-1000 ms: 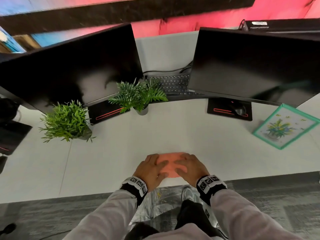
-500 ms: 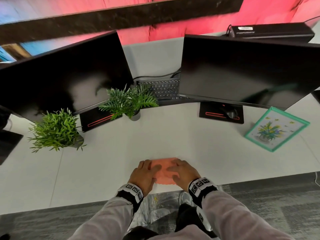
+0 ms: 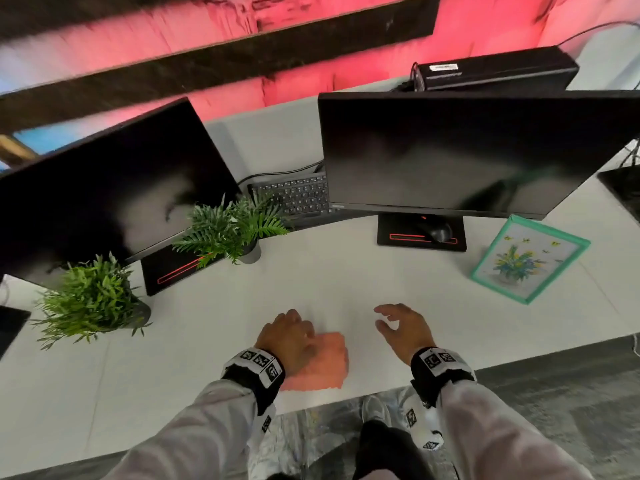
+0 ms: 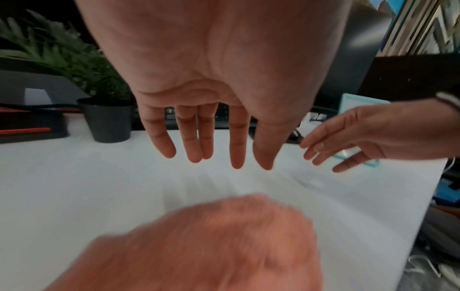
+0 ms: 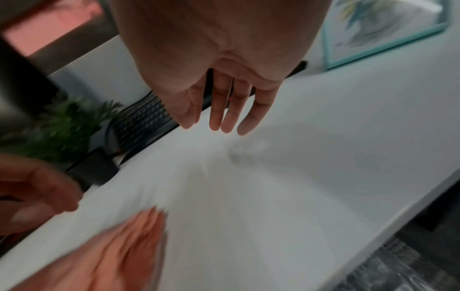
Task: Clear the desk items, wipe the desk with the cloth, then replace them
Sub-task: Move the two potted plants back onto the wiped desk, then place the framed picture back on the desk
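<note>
Left to right: two potted plants, the far-left plant (image 3: 90, 299) and the fern (image 3: 231, 227), sit in front of the left monitor (image 3: 104, 188). Keyboard (image 3: 294, 192) is tucked between the monitors, half hidden under the right monitor (image 3: 478, 150); mouse (image 3: 439, 231) sits on that monitor's base. Framed picture (image 3: 530, 258) lies flat on the right.

Cloth (image 3: 323, 363) lies folded at the near edge of the bench (image 3: 329, 282), centre. My left hand (image 3: 289, 337) hovers over its left part, fingers straight and holding nothing; the wrist view shows a gap to the bench. Right hand (image 3: 403, 329) is off to the right of the cloth, fingers relaxed and spread, empty.

My read: wipe is done and cloth parked, or the clearing hasn't begun; I can't tell which from this. Either way the next move is a reach to an item, likely the picture for the right hand.

Hard to see: cloth is motion-blurred in both wrist views; left hand covers its left edge; the keyboard's right end is hidden.
</note>
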